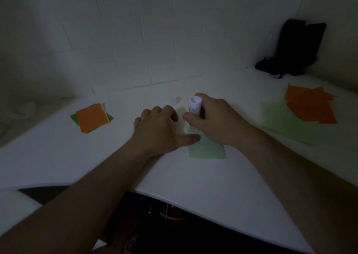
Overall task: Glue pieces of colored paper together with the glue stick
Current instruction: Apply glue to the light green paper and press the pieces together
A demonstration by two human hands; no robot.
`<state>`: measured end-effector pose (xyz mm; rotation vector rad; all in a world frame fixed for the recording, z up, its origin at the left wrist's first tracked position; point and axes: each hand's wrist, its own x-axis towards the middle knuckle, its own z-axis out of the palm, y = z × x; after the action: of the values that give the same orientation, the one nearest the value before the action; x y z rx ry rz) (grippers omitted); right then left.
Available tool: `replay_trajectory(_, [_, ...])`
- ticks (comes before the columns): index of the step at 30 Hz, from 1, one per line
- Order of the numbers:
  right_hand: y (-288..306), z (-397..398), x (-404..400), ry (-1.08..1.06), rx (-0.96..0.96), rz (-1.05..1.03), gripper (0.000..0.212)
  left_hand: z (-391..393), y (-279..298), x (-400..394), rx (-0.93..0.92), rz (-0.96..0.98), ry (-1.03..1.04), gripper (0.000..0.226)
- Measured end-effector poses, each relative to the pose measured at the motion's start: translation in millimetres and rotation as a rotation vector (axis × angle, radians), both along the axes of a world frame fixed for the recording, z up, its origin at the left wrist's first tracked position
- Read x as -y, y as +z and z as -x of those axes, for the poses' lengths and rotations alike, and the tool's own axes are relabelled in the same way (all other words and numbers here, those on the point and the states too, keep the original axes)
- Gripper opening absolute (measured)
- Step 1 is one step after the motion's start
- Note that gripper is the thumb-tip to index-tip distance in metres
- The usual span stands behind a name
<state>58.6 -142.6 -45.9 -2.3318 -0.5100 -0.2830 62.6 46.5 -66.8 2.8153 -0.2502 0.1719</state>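
A dim white table (193, 186) seen from above, with two bare forearms reaching in. The right hand (215, 118) curls its fingers around a white glue stick (195, 105), held nearly upright, its long axis tilted slightly toward the left, closed end up and working end down, hidden behind the thumb. Directly beneath it lies a pale green paper square (207, 149), touching both hands. The left hand (157, 130) rests on the table just beside the stick, fingers loosely curled, thumb pressing the square's left edge. The right hand is the one over the paper. A stack of orange and green squares (91, 118) lies well to the left; orange pieces on a green sheet (308, 104) lie far right.
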Motion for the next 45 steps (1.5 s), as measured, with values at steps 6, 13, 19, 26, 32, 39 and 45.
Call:
replay_trajectory(6, [1.8, 3.7, 9.6, -0.005, -0.045, -0.012, 0.024, 2.4, 4.2, 0.4, -0.023, -0.011, -0.014, 0.078])
replay_trajectory(13, [2.8, 3.8, 21.0, -0.038, -0.049, 0.006, 0.024, 1.6, 2.2, -0.4, -0.018, -0.020, -0.018, 0.080])
replay_trajectory(19, [5.9, 5.1, 33.6, -0.066, -0.049, 0.035, 0.022, 0.5, 0.2, -1.7, -0.011, -0.037, -0.005, 0.088])
replay_trajectory(26, [8.1, 6.2, 46.7, -0.078, -0.078, 0.056, 0.019, 0.7, 0.8, -1.8, -0.005, -0.029, -0.011, 0.088])
replay_trajectory(32, [6.9, 6.7, 48.9, -0.083, -0.057, 0.051, 0.020, 1.6, -0.5, -2.5, 0.029, -0.003, -0.053, 0.077])
replay_trajectory(39, [8.4, 7.5, 51.4, -0.159, 0.070, 0.174, 0.027, 6.0, -4.1, -2.8, 0.096, 0.062, -0.171, 0.064])
replay_trajectory(45, [14.9, 7.7, 46.4, -0.219, 0.139, 0.009, 0.022, 2.5, -5.0, -2.6, 0.093, 0.071, -0.155, 0.064])
